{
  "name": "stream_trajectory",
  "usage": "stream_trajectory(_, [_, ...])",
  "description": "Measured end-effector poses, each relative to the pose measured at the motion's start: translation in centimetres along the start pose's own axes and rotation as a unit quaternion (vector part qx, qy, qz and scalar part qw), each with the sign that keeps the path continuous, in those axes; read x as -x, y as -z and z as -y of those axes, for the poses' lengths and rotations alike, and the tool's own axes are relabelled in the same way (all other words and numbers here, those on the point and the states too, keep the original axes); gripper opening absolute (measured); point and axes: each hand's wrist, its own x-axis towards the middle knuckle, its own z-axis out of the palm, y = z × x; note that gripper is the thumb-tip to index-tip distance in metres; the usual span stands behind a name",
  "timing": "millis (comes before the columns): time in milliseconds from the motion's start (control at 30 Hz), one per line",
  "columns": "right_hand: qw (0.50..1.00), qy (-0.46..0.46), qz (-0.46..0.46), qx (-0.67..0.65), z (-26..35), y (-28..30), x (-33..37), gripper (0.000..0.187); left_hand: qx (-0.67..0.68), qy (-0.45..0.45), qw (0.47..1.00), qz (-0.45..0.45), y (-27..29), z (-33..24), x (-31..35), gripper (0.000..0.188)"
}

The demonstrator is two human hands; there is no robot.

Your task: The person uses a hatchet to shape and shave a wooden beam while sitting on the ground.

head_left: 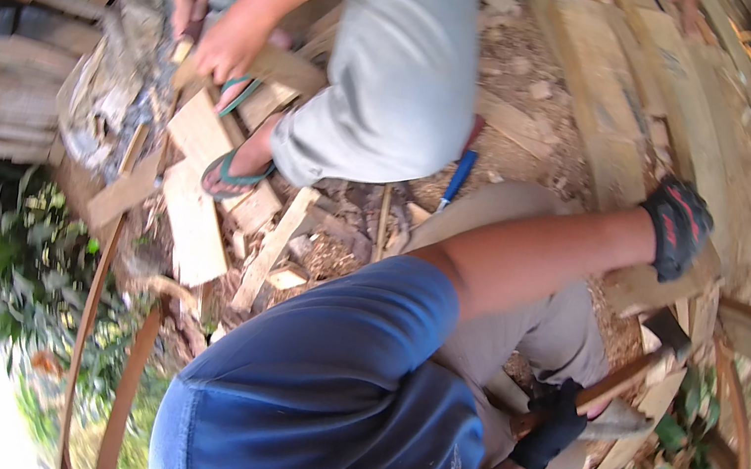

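My left hand (678, 231), in a black and red glove, is stretched out to the right. Its fingers curl down onto a piece of pale wood (652, 288); the hand partly hides their grip. Lower down, my right hand (553, 427), in a dark glove, is closed around the wooden handle (619, 383) of a hatchet. The dark hatchet head (667, 334) points up and right, close to the pale wood below my left hand.
Across from me, a person's hands (228, 43) work on a wood piece (289, 71). Cut boards (199, 193) and chips lie around their sandalled foot (242, 166). A blue-handled tool (458, 177) is near my leg. Long planks (599, 103) stretch toward the upper right. Leafy plants (1, 249) border the left.
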Motion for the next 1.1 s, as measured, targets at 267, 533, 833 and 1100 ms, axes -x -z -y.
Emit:
stream_trajectory(267, [0.982,0.157,0.009,-0.107,3.5,2.3,0.9,0.025,-0.006,0.018,0.998,0.055,0.2,0.2,-0.4,0.06])
stream_trajectory(533, [0.995,0.041,0.088,0.038,-2.9,0.3,-2.6,0.024,-0.005,0.012,0.999,0.038,-0.7,0.5,-0.9,0.059])
stream_trajectory(833, [0.996,0.076,-0.026,-0.048,2.7,1.6,0.7,0.013,-0.007,-0.026,0.998,-0.049,-1.0,1.2,0.1,0.044])
stream_trajectory(1100, [0.996,0.07,-0.008,-0.051,3.7,-0.2,1.9,0.019,0.215,0.065,0.973,0.052,4.3,1.4,0.3,0.073])
